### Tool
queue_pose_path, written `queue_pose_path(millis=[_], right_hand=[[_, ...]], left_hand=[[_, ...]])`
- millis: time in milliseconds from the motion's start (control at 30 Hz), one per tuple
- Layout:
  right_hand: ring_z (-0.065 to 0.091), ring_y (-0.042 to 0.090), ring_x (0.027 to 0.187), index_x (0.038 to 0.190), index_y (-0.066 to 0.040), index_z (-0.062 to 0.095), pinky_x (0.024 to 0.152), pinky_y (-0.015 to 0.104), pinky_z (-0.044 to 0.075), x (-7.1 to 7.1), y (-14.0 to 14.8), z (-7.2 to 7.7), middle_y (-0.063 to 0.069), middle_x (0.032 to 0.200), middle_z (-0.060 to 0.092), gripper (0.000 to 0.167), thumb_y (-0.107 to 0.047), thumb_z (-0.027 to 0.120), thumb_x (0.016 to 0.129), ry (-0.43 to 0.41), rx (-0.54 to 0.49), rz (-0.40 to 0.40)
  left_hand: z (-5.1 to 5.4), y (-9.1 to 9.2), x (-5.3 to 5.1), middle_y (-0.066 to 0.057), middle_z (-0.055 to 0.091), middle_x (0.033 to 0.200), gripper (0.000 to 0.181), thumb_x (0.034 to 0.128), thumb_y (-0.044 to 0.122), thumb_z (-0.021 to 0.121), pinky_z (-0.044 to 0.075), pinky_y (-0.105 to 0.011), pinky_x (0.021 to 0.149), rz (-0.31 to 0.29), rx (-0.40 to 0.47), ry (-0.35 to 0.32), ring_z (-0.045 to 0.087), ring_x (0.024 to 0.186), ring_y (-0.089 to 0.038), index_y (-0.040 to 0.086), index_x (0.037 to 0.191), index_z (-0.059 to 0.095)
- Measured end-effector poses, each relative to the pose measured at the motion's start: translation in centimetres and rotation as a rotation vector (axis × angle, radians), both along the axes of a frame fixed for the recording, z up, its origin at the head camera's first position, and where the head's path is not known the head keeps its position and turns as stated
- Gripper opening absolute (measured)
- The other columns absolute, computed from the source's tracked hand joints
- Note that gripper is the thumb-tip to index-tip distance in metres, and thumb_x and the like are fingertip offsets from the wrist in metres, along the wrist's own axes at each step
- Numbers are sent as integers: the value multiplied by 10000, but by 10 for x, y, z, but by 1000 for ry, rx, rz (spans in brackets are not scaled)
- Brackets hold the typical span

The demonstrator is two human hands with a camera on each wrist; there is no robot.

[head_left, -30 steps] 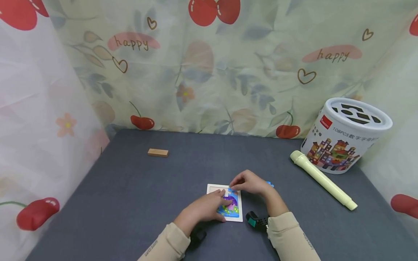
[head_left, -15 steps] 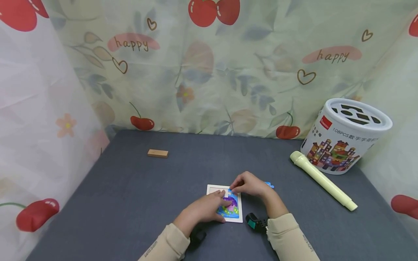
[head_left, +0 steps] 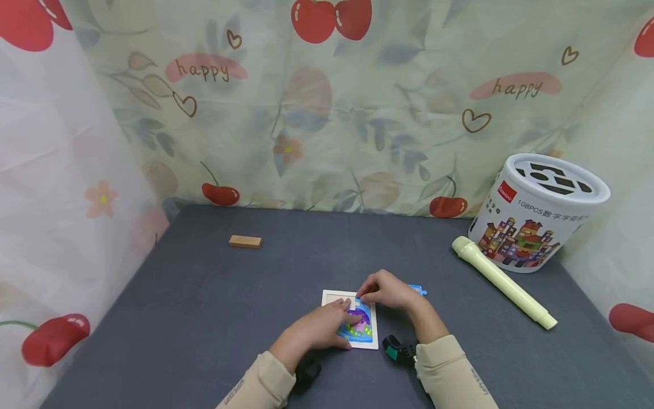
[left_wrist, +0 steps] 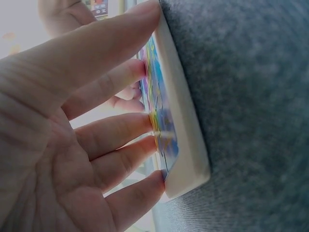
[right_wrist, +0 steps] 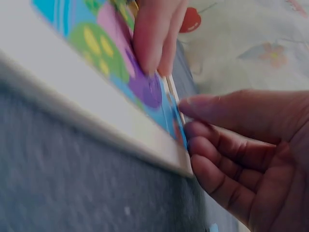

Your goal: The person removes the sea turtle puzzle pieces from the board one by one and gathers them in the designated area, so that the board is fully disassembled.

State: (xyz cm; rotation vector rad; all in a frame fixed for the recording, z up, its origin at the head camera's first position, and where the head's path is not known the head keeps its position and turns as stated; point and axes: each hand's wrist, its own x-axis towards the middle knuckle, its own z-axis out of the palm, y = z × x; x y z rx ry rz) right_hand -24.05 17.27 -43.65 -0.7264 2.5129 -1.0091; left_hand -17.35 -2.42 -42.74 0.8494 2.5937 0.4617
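A picture jigsaw puzzle in a pale wooden frame (head_left: pixel 375 339) lies at the front middle of the table. Its colourful pieces fill the near part, while bare tray shows at the far left corner. My left hand (head_left: pixel 319 328) rests on it, the thumb (left_wrist: pixel 140 19) at the frame's edge and the other fingertips touching the picture. At the far right corner, my right hand (head_left: pixel 390 289) pinches a blue puzzle piece (right_wrist: pixel 177 123) between thumb and fingers, low against the tray. Another blue puzzle piece (head_left: pixel 418 289) lies on the table behind the right hand, partly hidden by it.
A small wooden block (head_left: pixel 245 242) lies at the back left. On the right, a pale yellow toy microphone (head_left: pixel 503 282) lies before a large white tub (head_left: pixel 536 213). Printed cloth (head_left: pixel 306 142) closes off the back and sides. Black wrist straps (head_left: pixel 399 349) hang near both wrists.
The head view has shifted very slightly. Both hands keep nearly the same places on the puzzle, the right one still pinching the piece at the far right corner.
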Motion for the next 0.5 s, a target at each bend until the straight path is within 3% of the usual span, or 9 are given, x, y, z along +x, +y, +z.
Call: queue_pose_path(millis=[500], right_hand=[[473, 77, 609, 814, -20, 684, 540, 196, 397, 1, -7, -1, -3, 684, 607, 101, -113, 665, 847, -2, 10, -17]], left_hand=[[-1, 0, -1, -87, 376, 1482, 539, 774, 325, 747, 366, -413, 1072, 1, -6, 22, 318, 1391, -249, 268, 1283, 578]])
